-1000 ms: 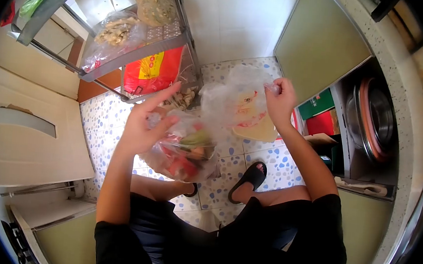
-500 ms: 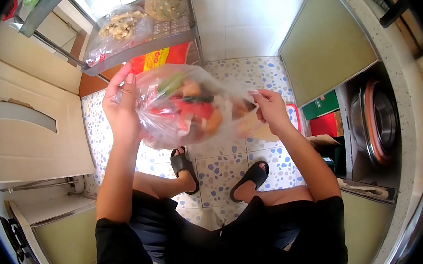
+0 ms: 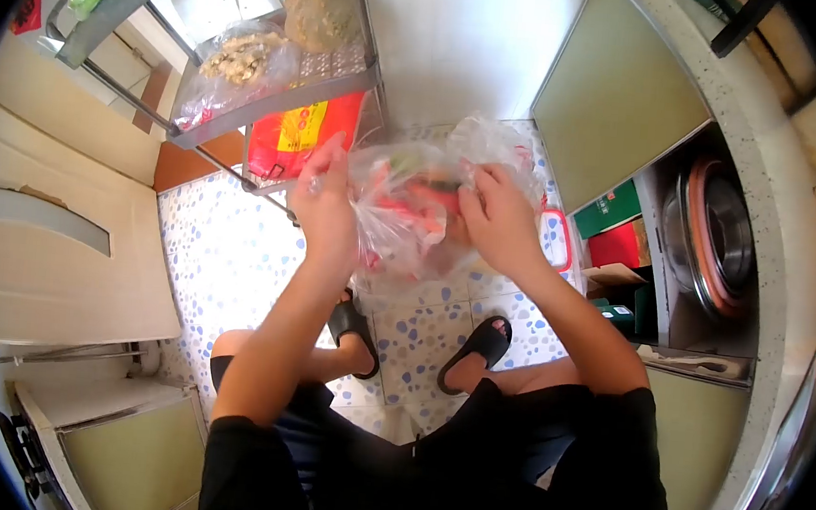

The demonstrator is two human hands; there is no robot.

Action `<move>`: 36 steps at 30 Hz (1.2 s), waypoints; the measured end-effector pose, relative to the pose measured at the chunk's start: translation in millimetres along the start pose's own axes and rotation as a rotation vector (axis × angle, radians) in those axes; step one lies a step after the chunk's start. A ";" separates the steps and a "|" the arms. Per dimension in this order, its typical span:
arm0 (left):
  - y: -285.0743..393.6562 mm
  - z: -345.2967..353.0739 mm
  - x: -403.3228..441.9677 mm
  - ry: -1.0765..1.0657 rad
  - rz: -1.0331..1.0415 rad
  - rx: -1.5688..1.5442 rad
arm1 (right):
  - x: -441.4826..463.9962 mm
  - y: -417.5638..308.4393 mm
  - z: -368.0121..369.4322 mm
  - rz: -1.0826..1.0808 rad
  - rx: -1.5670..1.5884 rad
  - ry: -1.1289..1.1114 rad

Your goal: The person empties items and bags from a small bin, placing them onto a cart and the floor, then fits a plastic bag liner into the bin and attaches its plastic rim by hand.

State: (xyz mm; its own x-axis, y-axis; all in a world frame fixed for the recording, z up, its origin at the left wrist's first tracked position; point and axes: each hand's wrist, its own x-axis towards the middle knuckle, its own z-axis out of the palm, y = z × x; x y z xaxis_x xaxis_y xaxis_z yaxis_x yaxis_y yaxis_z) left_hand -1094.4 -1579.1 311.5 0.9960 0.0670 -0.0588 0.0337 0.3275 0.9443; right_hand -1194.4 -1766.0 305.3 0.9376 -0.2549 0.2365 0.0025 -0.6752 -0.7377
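A clear plastic bag (image 3: 391,254) hangs between my two hands above the floor. Through its film I see red, green and orange pieces, blurred and too unclear to name. My left hand (image 3: 323,208) is closed on the gathered plastic at the bag's left side. Fingers bent, my right hand (image 3: 500,219) grips the plastic on the right side; its fingertips are partly hidden by the film. Beyond the right hand, crumpled clear plastic (image 3: 489,142) spreads out; I cannot tell whether it belongs to the same bag.
At the upper left stands a rack (image 3: 276,99) with a bagged yellowish food (image 3: 241,58), a squash (image 3: 320,13) and a red-yellow packet (image 3: 305,132). An open cabinet on the right holds metal basins (image 3: 682,243) and boxes (image 3: 608,215). A red-rimmed container (image 3: 555,238) sits on the floor.
My left hand has moved right, closer to my right hand, which shifted slightly left. The bag is more bunched, and loose plastic now shows beyond the right hand.
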 end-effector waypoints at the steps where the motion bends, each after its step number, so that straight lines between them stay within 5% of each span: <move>1: 0.6 3.5 -2.2 -0.014 -0.001 -0.028 | -2.0 -11.5 -7.9 0.003 -0.006 -0.016; 5: -19.4 -3.4 -17.9 -0.040 -0.045 -0.195 | -25.2 -30.8 -24.1 -0.039 0.031 0.033; 12: -32.1 -15.8 -34.8 -0.205 -0.180 -0.617 | -50.6 -30.1 -42.3 -0.503 -0.172 0.140; 18: -62.6 -13.0 -26.2 -0.267 -0.333 -0.915 | -74.5 -51.1 -41.4 -0.657 -0.020 0.139; 20: -63.6 -8.6 -30.8 -0.199 -0.303 -0.850 | -67.6 -41.7 -59.3 -0.818 -0.149 0.484; 23: -48.3 4.5 -41.1 -0.153 -0.185 -0.674 | -48.8 -20.0 -88.2 -0.496 -0.256 0.836; 26: -46.7 10.5 -46.2 -0.123 0.001 -0.414 | -22.4 33.9 -72.9 -0.169 0.018 0.546; 29: -52.6 16.0 -37.7 -0.111 0.105 -0.337 | -28.8 41.9 -43.7 0.203 0.949 0.110; 36: -37.5 24.6 -33.2 -0.121 0.281 -0.308 | -47.6 36.2 -24.9 0.268 0.897 -0.266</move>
State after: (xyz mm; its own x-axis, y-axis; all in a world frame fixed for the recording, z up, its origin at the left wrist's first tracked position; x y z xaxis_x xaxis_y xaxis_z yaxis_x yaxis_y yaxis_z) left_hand -1126.7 -1616.9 286.0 0.9661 0.0885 0.2424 -0.2479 0.5795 0.7764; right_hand -1247.6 -1795.6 283.1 0.9934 -0.0838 -0.0786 -0.0617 0.1887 -0.9801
